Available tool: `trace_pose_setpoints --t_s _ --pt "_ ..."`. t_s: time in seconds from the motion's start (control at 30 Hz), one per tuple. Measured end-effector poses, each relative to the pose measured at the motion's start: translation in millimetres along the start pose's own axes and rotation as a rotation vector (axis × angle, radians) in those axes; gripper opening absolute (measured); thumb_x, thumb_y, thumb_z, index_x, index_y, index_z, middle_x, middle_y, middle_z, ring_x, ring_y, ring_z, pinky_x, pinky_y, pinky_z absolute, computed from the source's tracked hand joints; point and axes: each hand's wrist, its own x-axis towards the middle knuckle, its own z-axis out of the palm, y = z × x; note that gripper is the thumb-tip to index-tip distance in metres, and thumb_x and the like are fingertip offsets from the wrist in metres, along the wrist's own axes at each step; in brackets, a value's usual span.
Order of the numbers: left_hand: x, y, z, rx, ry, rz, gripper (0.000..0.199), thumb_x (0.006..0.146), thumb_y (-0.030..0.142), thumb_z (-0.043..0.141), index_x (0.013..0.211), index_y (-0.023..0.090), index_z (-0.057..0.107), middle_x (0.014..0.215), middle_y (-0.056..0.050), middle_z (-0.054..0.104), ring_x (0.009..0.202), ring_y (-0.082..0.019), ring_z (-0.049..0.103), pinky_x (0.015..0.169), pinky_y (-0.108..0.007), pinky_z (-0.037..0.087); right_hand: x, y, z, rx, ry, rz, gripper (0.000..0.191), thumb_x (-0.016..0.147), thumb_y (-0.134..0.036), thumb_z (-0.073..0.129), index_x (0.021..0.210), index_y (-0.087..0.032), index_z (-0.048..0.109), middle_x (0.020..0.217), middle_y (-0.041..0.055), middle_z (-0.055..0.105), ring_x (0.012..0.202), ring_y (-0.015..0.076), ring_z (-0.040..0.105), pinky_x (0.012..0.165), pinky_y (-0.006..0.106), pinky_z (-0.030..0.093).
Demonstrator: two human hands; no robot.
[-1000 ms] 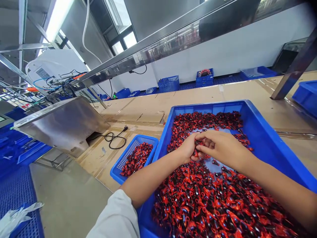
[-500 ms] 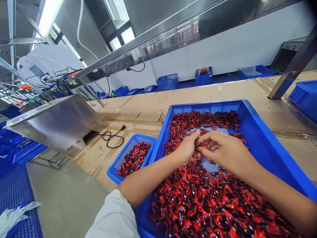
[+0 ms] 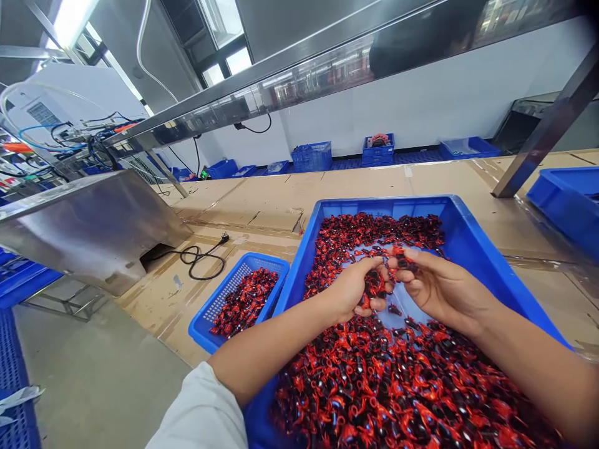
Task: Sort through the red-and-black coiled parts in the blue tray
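A large blue tray (image 3: 486, 249) holds a thick layer of small red and black plastic parts (image 3: 374, 380), many with ring-shaped ends. Above a thinned patch of the tray, my left hand (image 3: 358, 290) curls around several of these parts. My right hand (image 3: 440, 284) meets it from the right, pinching a red and black part (image 3: 401, 257) between thumb and fingers. The fingertips of both hands are close together; their exact contact is hard to make out. Left of the tray stands a smaller blue basket (image 3: 199, 330) with more of the same parts.
A black power cable (image 3: 206, 255) with a plug lies on the cardboard-covered table (image 3: 253, 212). A sheet-metal housing (image 3: 103, 224) stands at left. A metal post (image 3: 538, 131) and another blue bin (image 3: 561, 206) are at right. A metal beam crosses overhead.
My right hand has turned and its fingers have lifted, now pinching a part upright. My left hand shows more parts in its curled fingers. The view has shifted slightly.
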Motion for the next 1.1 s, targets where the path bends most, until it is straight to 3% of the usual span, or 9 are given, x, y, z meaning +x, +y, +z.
trace_pose_setpoints --t_s 0.23,0.4,0.6,0.8,0.93,1.1 --pt "-0.9 -1.2 1.9 0.035 -0.015 -0.008 0.039 0.093 0.059 0.054 0.088 0.021 0.051 0.078 0.003 0.054 0.04 -0.004 0.041 0.034 -0.016 0.012 -6.3 -5.7 0.3 0.143 0.049 0.072 0.033 0.064 -0.028 0.097 0.092 -0.021 0.083 0.082 -0.0005 0.079 0.051 0.0025 0.057 0.039 0.002 0.049" --pt "0.9 -3.6 3.1 0.096 0.002 0.02 0.038 0.096 0.058 0.054 0.089 0.021 0.052 0.079 0.003 0.054 0.04 -0.004 0.04 0.034 -0.017 0.012 -10.9 -8.7 11.1 0.21 0.055 0.053 0.063 0.069 -0.022 0.094 0.129 -0.031 0.077 0.081 -0.0021 0.076 0.051 0.0045 0.058 0.037 0.005 0.047" --pt "7.3 -3.3 -1.2 0.129 0.029 0.038 0.032 0.099 0.049 0.049 0.086 0.02 0.052 0.078 0.003 0.053 0.04 -0.005 0.04 0.035 -0.017 0.011 -11.5 -11.4 16.2 0.172 0.104 0.012 0.06 0.054 -0.026 0.105 0.109 -0.025 0.082 0.078 -0.0033 0.075 0.054 0.0038 0.061 0.044 0.004 0.053" --pt "15.3 -0.5 -6.5 0.171 0.074 0.051 0.037 0.096 0.054 0.053 0.084 0.019 0.053 0.079 0.002 0.055 0.042 -0.005 0.04 0.039 -0.018 0.012 -7.2 -7.7 14.5 0.112 0.034 -0.062 0.039 0.057 -0.04 0.106 0.079 -0.024 0.077 0.077 -0.0047 0.077 0.054 0.0019 0.061 0.046 0.002 0.053" --pt "19.3 -3.2 -9.5 0.21 0.085 0.08 0.036 0.096 0.053 0.053 0.084 0.02 0.053 0.078 0.003 0.055 0.041 -0.004 0.039 0.04 -0.019 0.011 -9.6 -4.8 18.8 0.097 -0.041 -0.052 0.039 0.059 -0.041 0.105 0.084 -0.025 0.079 0.071 -0.0048 0.074 0.054 0.0028 0.061 0.044 0.003 0.05" --pt "20.4 -7.0 -10.8 0.28 0.087 0.107 0.032 0.094 0.049 0.052 0.084 0.019 0.054 0.075 0.001 0.056 0.042 -0.006 0.041 0.041 -0.018 0.012 -14.1 -2.0 23.0 0.074 -0.129 -0.036 0.038 0.063 -0.037 0.103 0.089 -0.023 0.08 0.077 -0.0015 0.076 0.05 0.0049 0.058 0.04 0.008 0.05"
